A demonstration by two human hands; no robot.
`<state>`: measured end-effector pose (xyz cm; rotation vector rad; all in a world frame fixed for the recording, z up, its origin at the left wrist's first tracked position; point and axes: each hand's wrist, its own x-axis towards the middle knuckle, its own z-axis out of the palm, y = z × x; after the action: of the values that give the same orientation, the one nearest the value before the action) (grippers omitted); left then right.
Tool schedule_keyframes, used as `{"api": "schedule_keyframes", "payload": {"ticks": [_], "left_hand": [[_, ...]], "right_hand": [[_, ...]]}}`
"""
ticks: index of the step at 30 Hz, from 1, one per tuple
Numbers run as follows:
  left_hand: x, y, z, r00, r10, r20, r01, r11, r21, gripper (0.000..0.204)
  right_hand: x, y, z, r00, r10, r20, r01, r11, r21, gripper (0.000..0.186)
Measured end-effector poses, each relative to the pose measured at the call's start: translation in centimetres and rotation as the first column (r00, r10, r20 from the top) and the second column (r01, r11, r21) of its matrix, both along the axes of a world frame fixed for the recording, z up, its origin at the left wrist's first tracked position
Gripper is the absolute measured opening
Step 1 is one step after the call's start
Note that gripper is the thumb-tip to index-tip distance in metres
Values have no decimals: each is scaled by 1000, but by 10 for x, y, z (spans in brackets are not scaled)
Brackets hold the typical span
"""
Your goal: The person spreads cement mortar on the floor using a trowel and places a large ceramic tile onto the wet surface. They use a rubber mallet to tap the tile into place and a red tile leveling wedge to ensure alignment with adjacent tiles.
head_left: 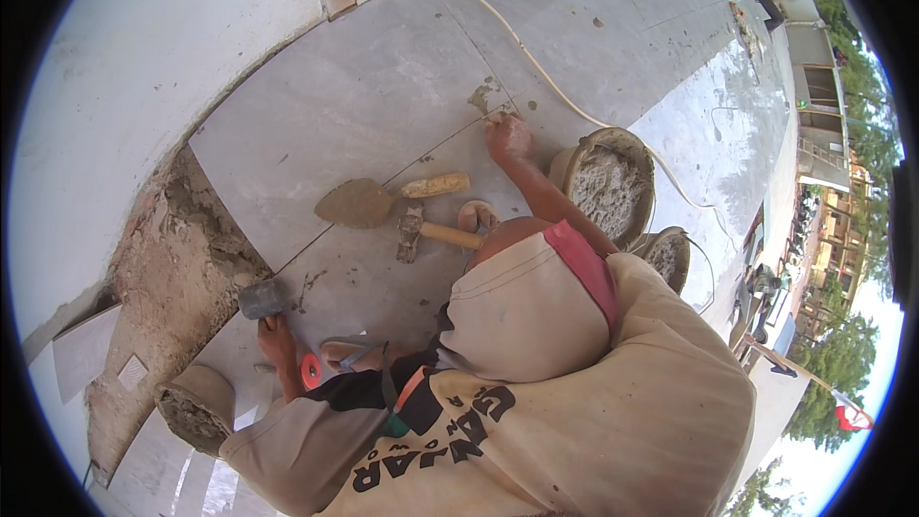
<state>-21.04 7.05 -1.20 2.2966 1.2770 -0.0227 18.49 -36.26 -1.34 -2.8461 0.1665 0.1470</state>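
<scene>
My left hand (276, 340) is closed around the handle of a rubber mallet (261, 299), whose dark head rests near the tile edge beside exposed rough mortar. Farther off, my right hand (509, 137) reaches to a joint between large grey floor tiles (316, 115). Its fingertips are pressed together at a smeared spot of mortar; whatever they pinch is too small to name. Between the hands lies a trowel (354, 204) with a mortar-coated blade. Next to it is a hammer (409, 234) with a wooden handle, partly hidden by my knee.
Buckets of mortar stand at right (613, 187), behind it (668, 258) and lower left (196, 409). A pale cable (517, 38) crosses the tiles. A red ring-shaped thing (311, 370) lies by my foot. A white wall (163, 38) bounds the left; another person (768, 0) is far right.
</scene>
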Motion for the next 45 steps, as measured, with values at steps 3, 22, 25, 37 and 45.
{"api": "schedule_keyframes", "payload": {"ticks": [3, 22, 25, 37, 45], "left_hand": [[-3, 2, -3, 1000, 4, -1, -4, 1000, 4, 34], [0, 3, -2, 998, -7, -55, 6, 1000, -19, 36], [1, 2, -5, 1000, -9, -20, 8, 1000, -17, 35], [3, 0, 7, 998, 24, -50, -25, 1000, -15, 35], [8, -3, 4, 1000, -6, -19, 5, 999, -33, 33]], "right_hand": [[9, 6, 5, 978, -79, -193, 74, 997, -34, 35], [10, -17, -25, 997, -59, -56, 63, 995, 79, 26], [11, -19, -29, 994, -85, -69, 88, 996, 34, 24], [51, -28, -8, 919, -365, -150, 384, 915, 122, 22], [81, -67, -38, 949, -283, -142, 275, 959, -75, 24]]}}
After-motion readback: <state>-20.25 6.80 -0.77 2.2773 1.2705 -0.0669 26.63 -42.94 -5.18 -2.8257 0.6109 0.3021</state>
